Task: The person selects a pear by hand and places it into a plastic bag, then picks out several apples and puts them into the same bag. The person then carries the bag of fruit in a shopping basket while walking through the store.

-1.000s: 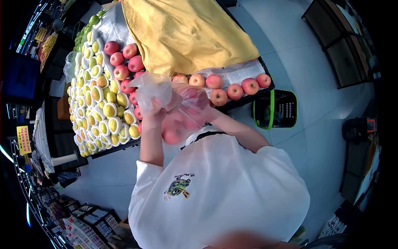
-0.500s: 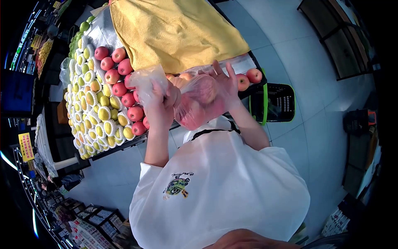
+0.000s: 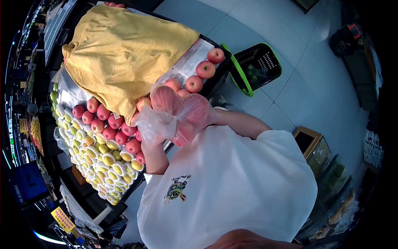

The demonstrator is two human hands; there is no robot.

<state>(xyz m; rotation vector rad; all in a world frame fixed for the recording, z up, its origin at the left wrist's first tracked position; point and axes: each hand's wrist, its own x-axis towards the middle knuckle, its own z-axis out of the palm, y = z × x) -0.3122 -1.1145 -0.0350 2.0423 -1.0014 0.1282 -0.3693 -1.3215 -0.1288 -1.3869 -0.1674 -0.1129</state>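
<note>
A clear plastic bag (image 3: 192, 114) with several red apples inside hangs in front of my chest, over the edge of the fruit stand. My left hand (image 3: 151, 145) grips the bunched upper part of the bag, whose loose film covers most of the fingers. On the other side, my right hand (image 3: 212, 116) is at the bag's right edge; its fingers are hidden behind the apples. Loose apples (image 3: 194, 84) lie on the stand just beyond the bag. To the left, more red apples (image 3: 115, 121) sit in rows, partly under a yellow cloth (image 3: 128, 50).
Yellow-green fruit in white foam nets (image 3: 99, 164) fills the stand's left end. A black basket with a green rim (image 3: 271, 79) stands on the tiled floor at the right, dark green items inside. A wooden-framed box (image 3: 309, 143) is near my right elbow.
My view has turned, so the stand and basket appear shifted left. My right hand, earlier spread open beside the bag, is now mostly behind it. My left hand stays at the bag's top.
</note>
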